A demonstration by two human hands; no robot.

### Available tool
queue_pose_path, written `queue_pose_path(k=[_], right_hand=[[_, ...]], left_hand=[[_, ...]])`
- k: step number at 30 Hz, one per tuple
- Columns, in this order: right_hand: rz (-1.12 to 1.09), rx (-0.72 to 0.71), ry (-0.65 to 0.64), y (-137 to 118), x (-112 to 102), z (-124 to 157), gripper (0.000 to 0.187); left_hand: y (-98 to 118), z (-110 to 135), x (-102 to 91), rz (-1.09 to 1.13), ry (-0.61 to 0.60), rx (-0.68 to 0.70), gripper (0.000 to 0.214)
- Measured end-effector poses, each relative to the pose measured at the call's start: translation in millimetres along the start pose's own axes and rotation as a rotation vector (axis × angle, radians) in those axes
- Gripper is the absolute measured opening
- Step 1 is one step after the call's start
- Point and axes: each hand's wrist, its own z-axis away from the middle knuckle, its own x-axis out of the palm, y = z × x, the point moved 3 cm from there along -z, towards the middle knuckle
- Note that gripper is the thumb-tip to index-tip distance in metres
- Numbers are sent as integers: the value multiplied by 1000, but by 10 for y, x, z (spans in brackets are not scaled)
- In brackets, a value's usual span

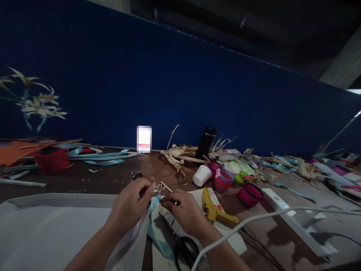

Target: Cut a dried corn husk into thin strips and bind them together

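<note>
Fingers pinched together, my left hand [134, 199] is above the right edge of a white tray [64, 226]. My right hand [184, 212] is also pinched, a short way to the right, over a sheet of paper [239, 241]. A light blue ribbon [160, 242] runs up between the hands to the left fingertips. What either pinch holds is too small and dark to make out. Black-handled scissors [186, 250] lie under my right hand, their blades partly hidden. A yellow glue gun [216, 212] rests on the paper just to the right.
A white cup [202, 175], a black bottle [205, 143], ribbon rolls [250, 194] and dried husks [180, 152] stand behind. A white cable [254, 218] crosses near my right forearm, beside a power strip [299, 226]. Husk flowers [42, 107] stand left, before a blue partition [113, 86].
</note>
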Motion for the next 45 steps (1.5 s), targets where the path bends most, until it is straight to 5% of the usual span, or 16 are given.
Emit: queue_pose_path(k=[15,45], right_hand=[[-183,135,104,75,-46,-50,12],[-102,-15,-7,-8,-17,-15,12]], left_hand=[[-44,-3,19,119,-9,-47,28],[-20,4,-15,67,25,-37,28]])
